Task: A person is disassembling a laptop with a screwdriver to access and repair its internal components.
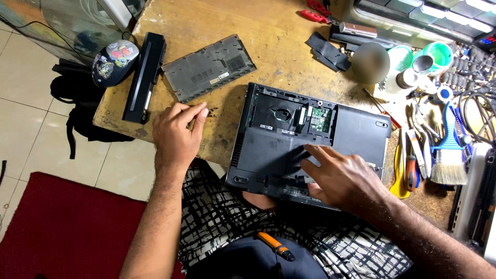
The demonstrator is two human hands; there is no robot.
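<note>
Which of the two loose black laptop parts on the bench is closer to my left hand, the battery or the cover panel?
The cover panel: the wide, flat grey-black plate just above your left hand. The long narrow battery lies farther left, by the table edge.

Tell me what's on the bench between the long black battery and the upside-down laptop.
In the head view, the removed grey bottom cover panel lies between the battery and the laptop; lower down, the left hand rests on the bench.

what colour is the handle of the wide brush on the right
Light blue; the brush shows best in the head view.

Small yellowish label (212, 81) on grey cover panel (208, 67), white strip label (148, 99) (narrow) on black battery (144, 77)
</note>
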